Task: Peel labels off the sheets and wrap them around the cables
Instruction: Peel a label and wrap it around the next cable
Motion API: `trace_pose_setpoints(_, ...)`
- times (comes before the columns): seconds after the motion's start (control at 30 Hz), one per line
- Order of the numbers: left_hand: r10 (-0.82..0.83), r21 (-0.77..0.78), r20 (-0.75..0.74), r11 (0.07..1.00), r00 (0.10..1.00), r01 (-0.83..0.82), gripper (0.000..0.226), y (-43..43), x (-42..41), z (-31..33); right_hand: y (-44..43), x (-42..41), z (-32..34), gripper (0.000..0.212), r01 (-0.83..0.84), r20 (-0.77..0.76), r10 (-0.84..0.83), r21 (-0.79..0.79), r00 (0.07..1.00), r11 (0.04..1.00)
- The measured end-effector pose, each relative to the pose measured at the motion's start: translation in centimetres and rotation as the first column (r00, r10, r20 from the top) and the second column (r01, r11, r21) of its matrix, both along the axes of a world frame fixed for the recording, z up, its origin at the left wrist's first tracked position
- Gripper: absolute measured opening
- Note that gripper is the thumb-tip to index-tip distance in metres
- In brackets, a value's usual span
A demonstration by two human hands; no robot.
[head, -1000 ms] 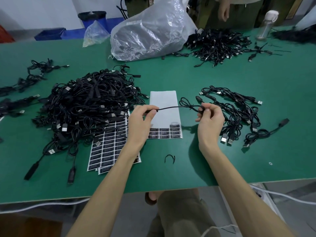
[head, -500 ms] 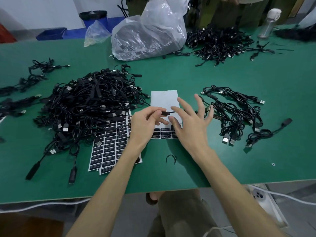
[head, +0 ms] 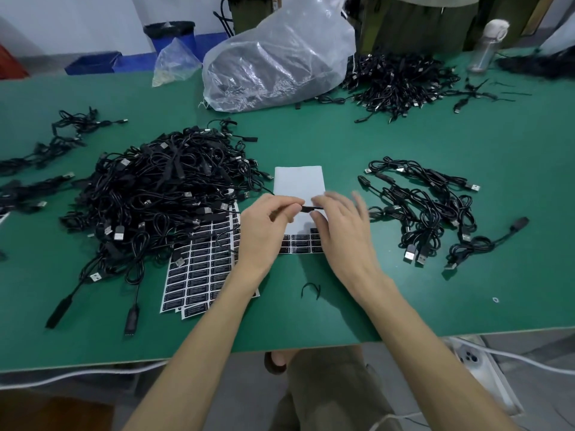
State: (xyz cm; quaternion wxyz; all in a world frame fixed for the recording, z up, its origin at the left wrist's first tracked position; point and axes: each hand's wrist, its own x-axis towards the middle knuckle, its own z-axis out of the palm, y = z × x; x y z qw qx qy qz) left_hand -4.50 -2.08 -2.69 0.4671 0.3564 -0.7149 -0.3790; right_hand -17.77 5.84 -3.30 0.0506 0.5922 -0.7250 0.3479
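Your left hand (head: 267, 231) hangs just over the left edge of the nearly bare label sheet (head: 298, 181), thumb and forefinger pinched on a thin black cable (head: 308, 208). A short stretch of it pokes out to the right above the sheet's white backing. Your right hand (head: 340, 234) is over the sheet's right half with the fingers stretched out and somewhat spread, gripping nothing. It is blurred, so you cannot tell whether a fingertip touches the cable's free end. Below both hands, the sheet's last rows of black labels (head: 297, 244) show along its near edge.

Just left of that sheet, a few full label sheets (head: 199, 269) lie fanned, partly under the big pile of cables (head: 155, 197) further left. To the sheet's right, a smaller loose group of cables (head: 429, 213) lies well apart from it on the green table (head: 373, 135). Nearer to you than the sheet, a small curved black tie (head: 311, 290) lies alone. Beyond the sheet, a large clear plastic bag (head: 280, 57) slumps at the far side, with another cable heap (head: 401, 79) to the bag's right.
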Motion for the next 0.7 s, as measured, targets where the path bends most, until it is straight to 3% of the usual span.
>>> trace_pose_setpoints(0.07, -0.039, 0.078, -0.025, 0.996, 0.999, 0.041, 0.016, 0.0, -0.1, -0.1, 0.1, 0.0, 0.0, 0.021, -0.053, 0.101, 0.052, 0.004, 0.993, 0.999)
trace_pose_setpoints(0.2, -0.068, 0.104, 0.040, 0.993, 0.997, 0.064, 0.016, -0.2, -0.4, -0.4, 0.0, -0.3, -0.1, 0.023, 0.032, 0.149, -0.030, -0.010, 0.988, 0.999)
trace_pose_setpoints(0.27, -0.133, 0.066, 0.199, 0.990, 0.971, 0.122, 0.029, -0.3, -0.5, -0.6, 0.0, -0.4, 0.0, 0.024, 0.073, 0.185, -0.070, -0.008, 0.980, 0.997)
trace_pose_setpoints(0.33, -0.203, -0.033, 0.443, 0.970, 0.873, 0.242, 0.043, -0.3, -0.6, -1.0, 0.0, -0.5, 0.2, 0.025, 0.101, 0.254, -0.099, 0.007, 0.962, 0.995)
trace_pose_setpoints(0.4, -0.162, -0.141, 0.613, 0.940, 0.773, 0.309, 0.047, -0.3, -0.8, -1.3, 0.0, -0.6, 0.3, 0.026, 0.138, 0.310, -0.131, -0.002, 0.942, 0.990)
trace_pose_setpoints(0.5, -0.117, -0.163, 0.597, 0.951, 0.794, 0.263, 0.046, -0.4, -0.8, -1.2, 0.1, -0.8, 0.3, 0.026, 0.178, 0.337, -0.171, 0.009, 0.926, 0.984)
trace_pose_setpoints(0.7, -0.097, -0.137, 0.560, 0.969, 0.823, 0.208, 0.044, -0.4, -0.5, -1.1, 0.1, -0.7, 0.1, 0.027, 0.214, 0.237, -0.231, 0.096, 0.944, 0.972)
